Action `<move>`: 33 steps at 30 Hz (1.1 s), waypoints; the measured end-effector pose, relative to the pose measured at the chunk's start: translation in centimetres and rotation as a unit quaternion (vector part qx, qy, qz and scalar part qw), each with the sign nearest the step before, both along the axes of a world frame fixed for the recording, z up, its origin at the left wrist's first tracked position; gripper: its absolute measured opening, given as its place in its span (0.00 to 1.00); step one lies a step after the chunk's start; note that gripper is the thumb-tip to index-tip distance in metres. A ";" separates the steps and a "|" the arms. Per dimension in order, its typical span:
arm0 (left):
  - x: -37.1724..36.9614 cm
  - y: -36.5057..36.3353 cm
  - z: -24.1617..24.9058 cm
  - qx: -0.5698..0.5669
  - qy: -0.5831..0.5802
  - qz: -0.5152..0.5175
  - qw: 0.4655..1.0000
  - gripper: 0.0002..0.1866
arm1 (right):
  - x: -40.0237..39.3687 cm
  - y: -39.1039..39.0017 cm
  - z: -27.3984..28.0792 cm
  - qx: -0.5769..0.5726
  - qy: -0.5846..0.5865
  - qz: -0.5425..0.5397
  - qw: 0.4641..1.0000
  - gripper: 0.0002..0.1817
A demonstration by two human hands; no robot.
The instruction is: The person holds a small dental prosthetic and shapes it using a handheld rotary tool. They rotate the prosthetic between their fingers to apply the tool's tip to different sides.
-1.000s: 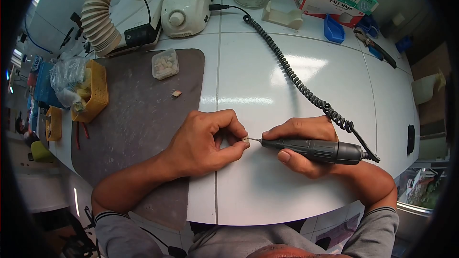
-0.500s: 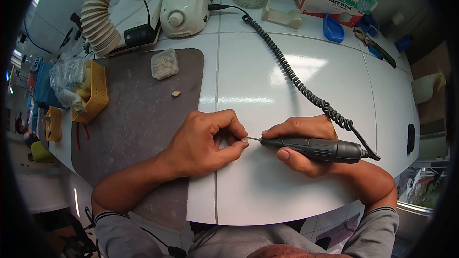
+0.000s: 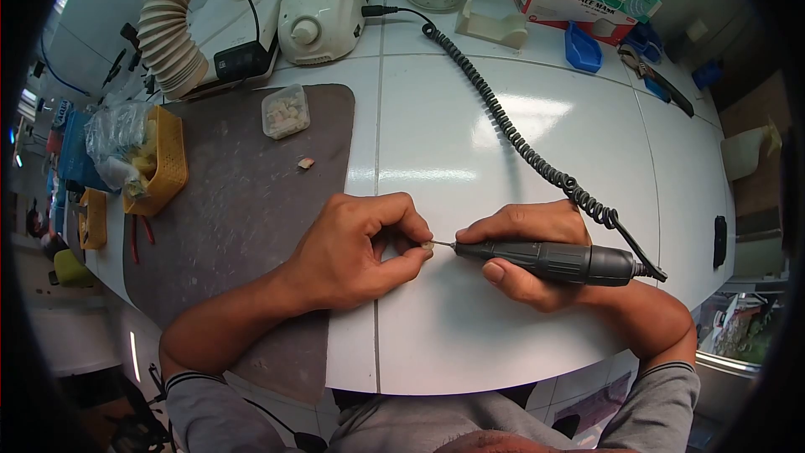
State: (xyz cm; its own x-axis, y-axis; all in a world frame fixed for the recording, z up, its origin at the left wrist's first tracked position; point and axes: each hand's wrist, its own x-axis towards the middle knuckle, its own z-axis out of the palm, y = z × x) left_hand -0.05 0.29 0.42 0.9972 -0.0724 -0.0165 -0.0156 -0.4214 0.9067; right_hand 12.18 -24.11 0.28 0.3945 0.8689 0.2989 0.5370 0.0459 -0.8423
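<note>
Head view: left hand (image 3: 356, 243) pinches small pale piece (image 3: 428, 247); right hand (image 3: 532, 220) grips black rotary handpiece (image 3: 549, 262), bit (image 3: 444, 243) at piece.

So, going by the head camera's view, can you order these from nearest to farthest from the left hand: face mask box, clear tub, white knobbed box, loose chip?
From the left hand:
1. Loose chip: on the dark mat, ahead and slightly left.
2. Clear tub: beyond the chip.
3. White knobbed box: at the back.
4. Face mask box: back right.
</note>
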 end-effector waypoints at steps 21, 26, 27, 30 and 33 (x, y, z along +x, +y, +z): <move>0.1 0.1 0.4 -0.008 0.012 -0.003 1.000 0.09 | -0.1 -0.4 -0.2 0.006 0.003 -0.006 1.000 0.18; 0.1 0.2 0.4 0.000 0.015 -0.008 1.000 0.09 | -0.1 -0.4 0.2 -0.014 0.005 -0.010 1.000 0.18; 0.1 0.2 0.3 -0.003 0.012 -0.008 1.000 0.10 | 0.0 -0.4 0.1 -0.008 0.004 -0.010 1.000 0.18; 0.2 0.3 0.3 0.000 0.013 -0.012 1.000 0.09 | 0.0 -0.3 -0.1 0.003 0.004 -0.008 1.000 0.18; 0.2 0.2 0.4 -0.008 0.009 -0.014 1.000 0.09 | -0.1 -0.3 -0.1 -0.003 0.005 -0.007 1.000 0.18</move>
